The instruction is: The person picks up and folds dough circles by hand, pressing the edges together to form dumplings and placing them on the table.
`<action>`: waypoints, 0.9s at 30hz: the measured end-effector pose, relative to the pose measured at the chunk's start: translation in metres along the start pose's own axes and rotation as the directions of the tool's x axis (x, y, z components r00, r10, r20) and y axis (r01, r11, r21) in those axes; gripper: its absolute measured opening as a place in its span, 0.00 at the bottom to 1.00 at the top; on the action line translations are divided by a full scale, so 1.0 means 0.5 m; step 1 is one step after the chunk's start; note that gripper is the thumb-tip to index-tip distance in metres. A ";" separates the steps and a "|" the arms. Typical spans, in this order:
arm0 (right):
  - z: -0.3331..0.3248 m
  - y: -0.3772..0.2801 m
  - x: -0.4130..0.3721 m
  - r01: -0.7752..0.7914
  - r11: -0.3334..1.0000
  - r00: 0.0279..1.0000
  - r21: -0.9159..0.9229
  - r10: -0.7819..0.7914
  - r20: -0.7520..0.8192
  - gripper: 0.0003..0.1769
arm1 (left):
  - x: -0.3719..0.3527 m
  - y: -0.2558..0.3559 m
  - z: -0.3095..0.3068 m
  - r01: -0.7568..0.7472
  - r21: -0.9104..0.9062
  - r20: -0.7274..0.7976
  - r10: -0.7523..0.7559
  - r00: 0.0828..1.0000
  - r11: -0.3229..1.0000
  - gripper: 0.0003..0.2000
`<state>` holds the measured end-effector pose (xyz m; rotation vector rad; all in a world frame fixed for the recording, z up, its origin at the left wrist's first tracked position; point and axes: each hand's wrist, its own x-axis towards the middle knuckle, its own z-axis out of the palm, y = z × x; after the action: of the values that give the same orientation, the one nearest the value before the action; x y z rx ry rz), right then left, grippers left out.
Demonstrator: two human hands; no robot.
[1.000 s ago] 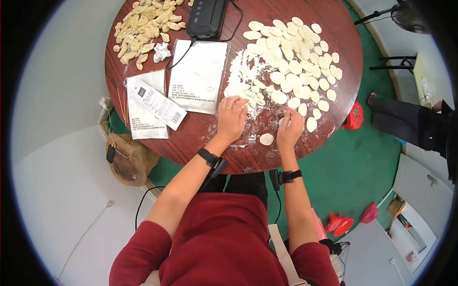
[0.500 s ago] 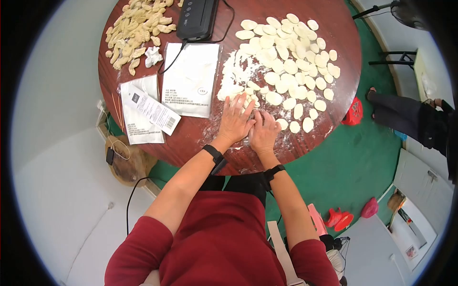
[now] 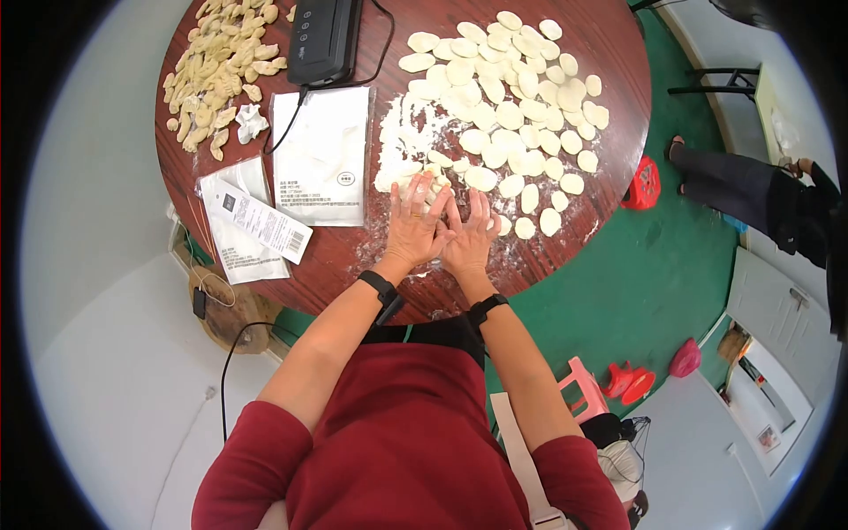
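Observation:
My left hand (image 3: 413, 228) lies flat near the front of the round table (image 3: 344, 261), its spread fingertips on small dough pieces (image 3: 439, 160) at the flour's edge. Beside it, the thumbs close together, my right hand (image 3: 468, 240) also presses down with its fingers stretched out. What lies under the palms and fingers is partly hidden. Many flat oval dough wrappers (image 3: 508, 141) spread out beyond and right of my hands, some overlapping. A patch of white flour (image 3: 402, 132) lies just ahead of my left fingers.
Left of my hands are white plastic packets (image 3: 320, 150), a printed label card (image 3: 265, 219) and a crumpled tissue (image 3: 251, 123). A black appliance (image 3: 323, 44) with a cord stands behind them, near piled shaped dough pieces (image 3: 212, 71). A person (image 3: 751, 190) and a red stool (image 3: 643, 184) are at right.
The view has shifted, so the table appears further left. My right fingers, bent together before, are now stretched out and spread. My left hand stays flat on the dough.

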<state>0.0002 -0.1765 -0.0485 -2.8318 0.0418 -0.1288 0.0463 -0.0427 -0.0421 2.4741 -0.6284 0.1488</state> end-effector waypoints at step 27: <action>-0.075 -0.067 0.084 -0.317 0.055 0.785 0.947 0.575 0.229 0.17 | -0.010 0.010 -0.124 0.114 -0.467 -0.022 -0.140 0.990 0.877 0.09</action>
<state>0.0391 -0.1577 0.0009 -1.3364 0.6731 -0.2158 0.0418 -0.0096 0.0104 2.0267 -0.4152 0.0106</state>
